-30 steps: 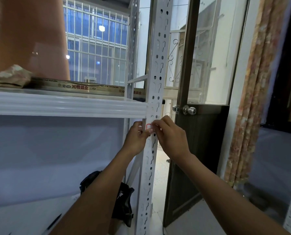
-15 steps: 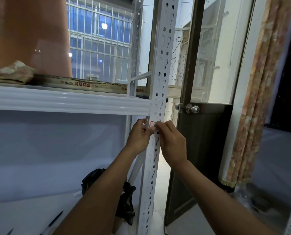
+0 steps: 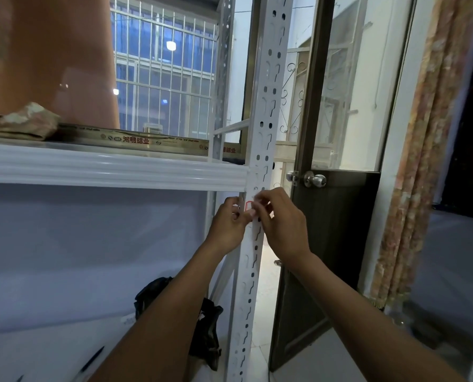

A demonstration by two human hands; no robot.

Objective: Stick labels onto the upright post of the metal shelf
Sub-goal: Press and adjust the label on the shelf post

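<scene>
Vs. 0.5 s ago, hands are barely shifted; R hand [image 3: 279,224] fingers are curled a bit further over the label [image 3: 248,205]. The label, red-outlined w/ text too small to read, is held on the post [image 3: 265,119] just below the shelf [image 3: 114,169]. It is pinched by the R fingertips. The post edge is gripped by the L hand [image 3: 230,224], thumb at the label. Hands are together, touching. On the shelf, a gold strip [image 3: 136,140] is printed w/ red Chinese characters.

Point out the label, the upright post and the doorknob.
label [image 3: 248,205], head view, its red-outlined face.
upright post [image 3: 262,144], head view, perforated front face.
doorknob [image 3: 318,180], head view, rounded knob end.
</scene>
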